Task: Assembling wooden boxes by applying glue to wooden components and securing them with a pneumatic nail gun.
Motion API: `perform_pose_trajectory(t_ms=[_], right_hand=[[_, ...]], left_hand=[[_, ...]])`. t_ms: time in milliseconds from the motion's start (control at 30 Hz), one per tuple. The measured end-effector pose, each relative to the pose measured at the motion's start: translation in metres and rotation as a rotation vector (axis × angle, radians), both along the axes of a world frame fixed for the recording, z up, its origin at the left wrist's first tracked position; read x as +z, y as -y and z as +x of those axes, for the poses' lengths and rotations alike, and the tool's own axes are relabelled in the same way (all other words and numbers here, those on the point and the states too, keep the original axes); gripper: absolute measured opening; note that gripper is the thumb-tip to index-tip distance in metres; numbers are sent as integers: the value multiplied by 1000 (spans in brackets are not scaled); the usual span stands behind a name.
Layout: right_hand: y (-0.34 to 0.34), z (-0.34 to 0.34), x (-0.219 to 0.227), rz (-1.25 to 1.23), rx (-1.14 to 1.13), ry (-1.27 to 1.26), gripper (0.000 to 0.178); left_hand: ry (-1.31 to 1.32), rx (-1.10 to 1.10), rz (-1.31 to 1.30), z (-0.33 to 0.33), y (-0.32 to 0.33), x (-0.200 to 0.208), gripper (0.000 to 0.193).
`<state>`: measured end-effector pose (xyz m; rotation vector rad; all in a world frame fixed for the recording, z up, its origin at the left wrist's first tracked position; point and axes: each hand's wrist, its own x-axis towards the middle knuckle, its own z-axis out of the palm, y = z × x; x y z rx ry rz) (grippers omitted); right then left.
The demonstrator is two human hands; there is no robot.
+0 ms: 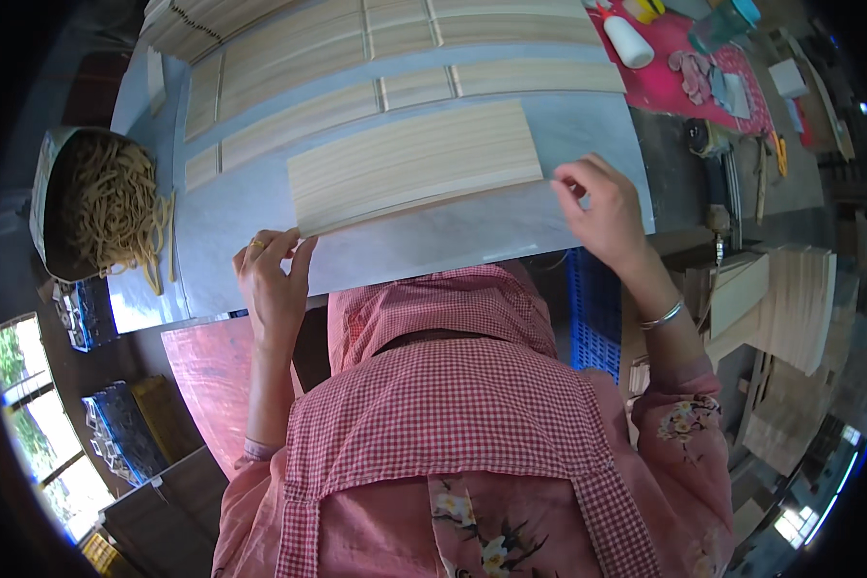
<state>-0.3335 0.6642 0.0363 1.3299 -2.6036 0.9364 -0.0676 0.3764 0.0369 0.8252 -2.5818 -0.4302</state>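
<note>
A pale rectangular wooden board (414, 159) lies in front of me on the grey tabletop, slightly tilted in its lie. Along its near side runs a thin brownish edge; whether this is a separate strip I cannot tell. My left hand (275, 275), with a ring on one finger, closes thumb and fingers at the board's near left corner. At the near right corner is my right hand (602, 207), its fingers curled in and the fingertips close to the wood. What those fingers hold, if anything, is hidden. A bangle circles my right wrist.
Grooved wooden panels (299, 130) lie in rows beyond the board. A container of tan bands (116, 202) stands at the left. On a red cloth (645, 72), far right, sit a white bottle (628, 40) and a clear bottle (727, 27). Stacked wood sheets (800, 308) stand right.
</note>
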Motion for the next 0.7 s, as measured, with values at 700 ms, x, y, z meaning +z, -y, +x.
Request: perform_pose_trajectory(t_ms=[700], right_hand=[[13,-16,-7,81,157,54,10]], left_hand=[[243,-16,-14,-6,9,16,14]])
